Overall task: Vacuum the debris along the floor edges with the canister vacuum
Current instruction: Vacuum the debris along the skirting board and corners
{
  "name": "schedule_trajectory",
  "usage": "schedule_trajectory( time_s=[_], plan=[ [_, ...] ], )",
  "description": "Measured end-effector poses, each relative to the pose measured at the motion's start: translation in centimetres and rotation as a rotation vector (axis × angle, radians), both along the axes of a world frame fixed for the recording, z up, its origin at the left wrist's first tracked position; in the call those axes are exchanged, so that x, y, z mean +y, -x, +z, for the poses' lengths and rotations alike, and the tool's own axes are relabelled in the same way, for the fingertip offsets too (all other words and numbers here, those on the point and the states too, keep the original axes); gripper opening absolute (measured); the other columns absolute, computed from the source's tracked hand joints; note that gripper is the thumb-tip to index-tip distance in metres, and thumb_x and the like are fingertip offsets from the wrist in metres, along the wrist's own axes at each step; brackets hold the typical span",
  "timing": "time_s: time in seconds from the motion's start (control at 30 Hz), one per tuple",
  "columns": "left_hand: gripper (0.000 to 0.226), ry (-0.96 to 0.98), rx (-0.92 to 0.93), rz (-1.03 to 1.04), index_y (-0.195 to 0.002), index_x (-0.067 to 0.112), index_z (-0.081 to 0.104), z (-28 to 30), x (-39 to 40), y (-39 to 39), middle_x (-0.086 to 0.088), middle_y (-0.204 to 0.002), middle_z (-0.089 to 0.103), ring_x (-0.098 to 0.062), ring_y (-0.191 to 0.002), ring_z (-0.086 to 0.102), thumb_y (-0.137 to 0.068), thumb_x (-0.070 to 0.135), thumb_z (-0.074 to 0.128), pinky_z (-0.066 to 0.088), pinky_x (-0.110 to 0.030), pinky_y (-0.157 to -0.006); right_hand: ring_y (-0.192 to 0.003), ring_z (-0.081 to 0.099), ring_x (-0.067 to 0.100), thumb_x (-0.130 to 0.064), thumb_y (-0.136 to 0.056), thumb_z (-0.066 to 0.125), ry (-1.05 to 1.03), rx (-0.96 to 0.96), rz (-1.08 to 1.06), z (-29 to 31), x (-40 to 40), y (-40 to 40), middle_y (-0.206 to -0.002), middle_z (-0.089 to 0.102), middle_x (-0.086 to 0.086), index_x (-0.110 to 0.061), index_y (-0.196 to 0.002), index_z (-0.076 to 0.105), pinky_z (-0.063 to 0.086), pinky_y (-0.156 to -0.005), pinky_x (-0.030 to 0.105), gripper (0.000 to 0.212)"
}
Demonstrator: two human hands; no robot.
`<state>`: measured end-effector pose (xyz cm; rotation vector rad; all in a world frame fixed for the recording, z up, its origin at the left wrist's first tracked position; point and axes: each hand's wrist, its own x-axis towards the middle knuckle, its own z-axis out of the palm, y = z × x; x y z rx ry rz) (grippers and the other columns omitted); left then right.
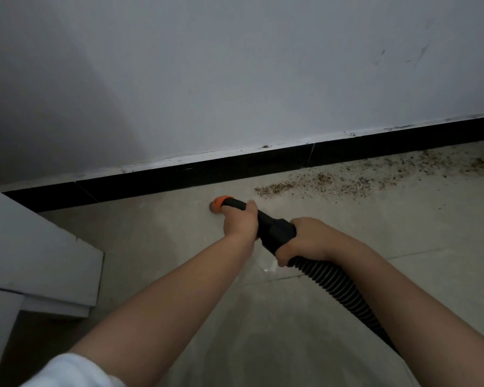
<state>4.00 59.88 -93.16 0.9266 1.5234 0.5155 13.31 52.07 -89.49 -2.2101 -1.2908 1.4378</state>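
A black vacuum hose (333, 283) with a ribbed body ends in an orange nozzle tip (220, 201) that touches the pale tiled floor close to the black skirting (235, 166). My left hand (239, 220) grips the hose just behind the tip. My right hand (305, 241) grips the thick black cuff where the ribbed part begins. Brown crumbly debris (347, 180) lies scattered along the skirting to the right of the nozzle, a short way from the tip. The canister itself is out of view.
A white wall (235, 79) rises above the skirting. The corner of a grey-white piece of furniture (39, 261) juts in at the left, close to my left arm. Floor tiles (263, 331) stretch below and right.
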Motion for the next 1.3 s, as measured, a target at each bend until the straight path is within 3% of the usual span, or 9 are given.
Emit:
schedule_trajectory(
  time_s=[0.17, 0.33, 0.47, 0.7, 0.9, 0.97, 1.3],
  plan=[
    [0.059, -0.004, 0.009, 0.016, -0.145, 0.009, 0.017, 0.2, -1.5, -0.9, -0.019, -0.129, 0.050, -0.034, -0.114, 0.054, -0.097, 0.032, 0.043, 0.046, -0.045, -0.098, -0.064, 0.059, 0.013, -0.022, -0.064, 0.078, 0.007, -0.037, 0.021, 0.6, -1.0, -0.7, -0.079, 0.059, 0.000, -0.020, -0.079, 0.052, 0.045, -0.050, 0.021, 0.030],
    [0.058, -0.043, 0.052, 0.027, -0.147, 0.011, 0.020, -0.5, -1.7, 0.6, -0.018, -0.131, 0.049, -0.035, -0.115, 0.053, -0.097, 0.030, 0.044, 0.045, -0.047, -0.099, -0.065, 0.055, 0.009, -0.023, -0.066, 0.077, -0.018, -0.006, 0.030, -0.3, -1.6, 1.0, -0.080, 0.055, -0.004, -0.021, -0.078, 0.049, 0.044, -0.052, 0.019, 0.030],
    [0.049, -0.103, 0.105, -0.007, -0.142, 0.011, 0.031, -0.6, -1.0, 1.7, -0.018, -0.126, 0.052, -0.034, -0.111, 0.054, -0.097, 0.027, 0.045, 0.046, -0.046, -0.097, -0.069, 0.054, 0.012, -0.025, -0.067, 0.076, -0.060, 0.026, 0.002, -1.4, -1.4, 2.5, -0.080, 0.051, -0.004, -0.016, -0.090, 0.050, 0.044, -0.053, 0.021, 0.036],
    [0.042, -0.117, 0.049, -0.125, -0.135, 0.007, 0.038, -0.3, -2.2, -0.6, -0.018, -0.126, 0.052, -0.034, -0.111, 0.054, -0.098, 0.025, 0.043, 0.046, -0.045, -0.097, -0.072, 0.056, 0.015, -0.025, -0.067, 0.075, -0.063, -0.028, -0.053, -0.8, -3.2, 0.5, -0.084, 0.054, 0.000, -0.014, -0.093, 0.049, 0.046, -0.057, 0.025, 0.038],
    [0.046, -0.067, -0.022, -0.202, -0.139, 0.009, 0.033, -0.4, -5.1, -4.7, -0.017, -0.129, 0.050, -0.033, -0.113, 0.054, -0.098, 0.027, 0.044, 0.048, -0.041, -0.094, -0.064, 0.053, 0.008, -0.028, -0.067, 0.076, -0.012, -0.145, -0.059, 0.6, -6.7, -3.3, -0.079, 0.053, -0.005, -0.021, -0.076, 0.046, 0.042, -0.054, 0.021, 0.032],
    [0.046, -0.063, -0.030, -0.222, -0.139, 0.009, 0.033, -0.2, -5.7, -5.9, -0.016, -0.128, 0.051, -0.032, -0.112, 0.054, -0.098, 0.026, 0.044, 0.049, -0.037, -0.089, -0.064, 0.052, 0.007, -0.028, -0.067, 0.076, -0.006, -0.162, -0.081, 0.8, -7.4, -4.4, -0.078, 0.052, -0.005, -0.021, -0.075, 0.045, 0.041, -0.051, 0.020, 0.032],
    [0.054, -0.097, 0.029, -0.237, -0.145, 0.011, 0.025, -0.7, -4.9, -7.2, -0.016, -0.132, 0.049, -0.032, -0.115, 0.053, -0.098, 0.030, 0.043, 0.047, -0.040, -0.095, -0.065, 0.052, 0.008, -0.025, -0.066, 0.076, -0.034, -0.095, -0.125, -0.5, -6.8, -5.4, -0.080, 0.052, -0.004, -0.021, -0.077, 0.044, 0.039, -0.050, 0.019, 0.034]
  ],
)
